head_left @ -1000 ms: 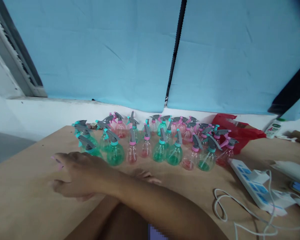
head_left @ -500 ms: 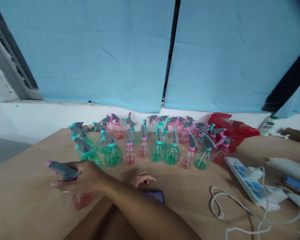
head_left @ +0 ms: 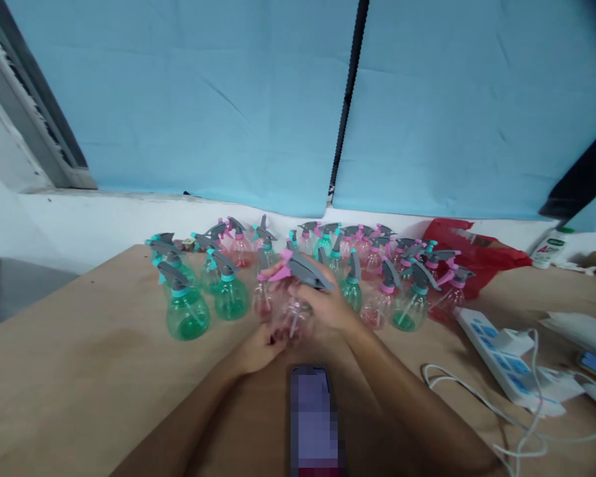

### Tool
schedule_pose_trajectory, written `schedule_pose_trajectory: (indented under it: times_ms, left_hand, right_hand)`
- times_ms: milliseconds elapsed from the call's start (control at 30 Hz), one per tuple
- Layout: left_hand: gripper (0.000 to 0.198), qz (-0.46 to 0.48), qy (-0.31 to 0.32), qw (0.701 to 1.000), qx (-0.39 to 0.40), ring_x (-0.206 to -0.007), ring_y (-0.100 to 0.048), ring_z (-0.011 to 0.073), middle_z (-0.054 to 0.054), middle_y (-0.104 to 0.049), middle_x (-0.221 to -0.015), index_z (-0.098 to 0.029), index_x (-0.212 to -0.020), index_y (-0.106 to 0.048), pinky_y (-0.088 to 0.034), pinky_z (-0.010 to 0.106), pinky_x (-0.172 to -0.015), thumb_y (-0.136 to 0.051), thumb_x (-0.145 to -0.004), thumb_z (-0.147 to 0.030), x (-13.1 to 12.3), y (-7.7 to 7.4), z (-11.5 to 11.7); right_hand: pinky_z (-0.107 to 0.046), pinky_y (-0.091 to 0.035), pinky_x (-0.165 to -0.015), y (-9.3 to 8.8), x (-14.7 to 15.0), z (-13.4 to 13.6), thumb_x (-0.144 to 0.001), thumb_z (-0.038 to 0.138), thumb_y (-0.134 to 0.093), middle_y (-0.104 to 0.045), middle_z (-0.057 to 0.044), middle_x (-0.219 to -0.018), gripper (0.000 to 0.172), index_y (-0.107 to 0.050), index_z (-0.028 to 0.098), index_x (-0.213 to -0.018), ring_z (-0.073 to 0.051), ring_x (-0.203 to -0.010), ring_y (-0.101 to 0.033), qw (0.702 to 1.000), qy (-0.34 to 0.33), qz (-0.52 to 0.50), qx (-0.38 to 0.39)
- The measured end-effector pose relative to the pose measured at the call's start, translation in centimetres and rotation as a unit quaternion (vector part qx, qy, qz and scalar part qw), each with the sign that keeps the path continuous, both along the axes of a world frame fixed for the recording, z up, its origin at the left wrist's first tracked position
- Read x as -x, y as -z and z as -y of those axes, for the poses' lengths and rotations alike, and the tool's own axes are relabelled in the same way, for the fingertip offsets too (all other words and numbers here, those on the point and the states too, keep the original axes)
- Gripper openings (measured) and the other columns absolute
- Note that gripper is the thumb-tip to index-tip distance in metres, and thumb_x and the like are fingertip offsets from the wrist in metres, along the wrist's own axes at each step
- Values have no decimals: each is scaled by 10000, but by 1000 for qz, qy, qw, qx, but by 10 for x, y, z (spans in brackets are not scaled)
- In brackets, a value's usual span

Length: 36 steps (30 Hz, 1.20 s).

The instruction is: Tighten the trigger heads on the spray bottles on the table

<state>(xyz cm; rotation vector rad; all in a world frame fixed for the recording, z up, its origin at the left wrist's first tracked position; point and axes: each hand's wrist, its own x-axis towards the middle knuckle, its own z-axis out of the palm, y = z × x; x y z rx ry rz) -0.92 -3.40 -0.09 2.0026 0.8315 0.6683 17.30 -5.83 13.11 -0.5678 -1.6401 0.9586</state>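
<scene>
A spray bottle (head_left: pixel 295 320) is held between the two hands, just in front of the middle of the bottles set out on the table (head_left: pixel 79 377) and beyond the far end of a phone (head_left: pixel 310 397). Its head is pink and grey: the pink nozzle (head_left: pixel 285 261) points to the left, and the long grey trigger (head_left: pixel 310 272) slopes down to the right. The body is clear with a faint pink tint, and a pale tube shows inside. Blur and fingers hide much of it, so its liquid level and whether its base touches the table cannot be told.

The right hand (head_left: pixel 328 306) grips the bottle below the head, thumb on the near side and fingers around the far side. The left hand (head_left: pixel 259 348) is at the lower body, fingers curled in against it; blur hides how firmly they close.

Behind stand many similar bottles, green ones with turquoise collars and pink ones with pink collars, all with grey triggers. A green bottle (head_left: pixel 187 317) stands nearest on the left, liquid low inside. To the right are a power strip (head_left: pixel 501 364), a white cord (head_left: pixel 449 373) and a red bag (head_left: pixel 489 265).
</scene>
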Motion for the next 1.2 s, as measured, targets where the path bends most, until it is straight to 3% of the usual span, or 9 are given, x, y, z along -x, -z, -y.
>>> schedule_pose_trajectory:
  times_ms: [133,233,400,633,800,1033,1200]
  left_hand:
    - [266,-22,-55,998,-34,-771,-563,157,7,-633,-849,-181,-1094,-669,-449,267,-732,-522,-881,-239,-2,-3,-4]
    - [283,-14,-78,996,-41,-770,-558,153,3,-621,-848,-182,-1110,-664,-441,267,-732,-509,-874,-202,-2,-4,-3]
    - [223,7,-86,995,-42,-816,-579,167,20,-647,-884,-168,-1055,-659,-453,283,-768,-516,-892,-224,-4,-6,-3]
    - [229,17,-62,997,-32,-794,-583,159,16,-655,-891,-176,-1073,-658,-453,272,-746,-518,-894,-206,-5,-1,-5]
    - [207,16,-70,997,-31,-838,-605,175,22,-665,-899,-186,-1055,-667,-459,283,-766,-522,-915,-234,-6,3,-6]
    - [224,8,-61,998,-29,-801,-599,164,9,-665,-893,-201,-1080,-668,-455,272,-735,-525,-909,-223,-7,4,-4]
    - [230,11,-75,997,-32,-810,-599,163,7,-656,-886,-202,-1087,-666,-450,263,-735,-531,-901,-225,-6,6,-4]
  right_hand:
    - [-356,-548,-862,35,-26,-5,-807,211,-569,-726,-26,-1034,317,-697,284,-1087,-161,-813,-692,998,35,-9,41]
    - [-357,-551,-841,56,-26,-11,-781,237,-555,-726,-26,-1020,320,-697,271,-1067,-172,-815,-697,996,49,11,74]
    - [-315,-537,-739,76,-24,-15,-811,202,-554,-731,-28,-839,292,-706,235,-1058,-171,-729,-682,997,11,21,79]
    - [-296,-511,-684,81,-28,-20,-805,188,-557,-671,13,-667,228,-706,227,-973,-156,-639,-619,996,-27,27,80]
    - [-297,-495,-695,84,-26,-24,-706,126,-543,-676,11,-714,200,-680,230,-808,-159,-667,-607,995,-32,-9,99]
    - [-286,-466,-638,91,-29,-25,-732,154,-531,-657,27,-666,274,-705,248,-922,-156,-638,-585,994,-25,19,107]
    - [-309,-484,-707,87,-28,-25,-711,128,-524,-677,14,-719,205,-688,227,-785,-156,-676,-600,996,-29,6,86]
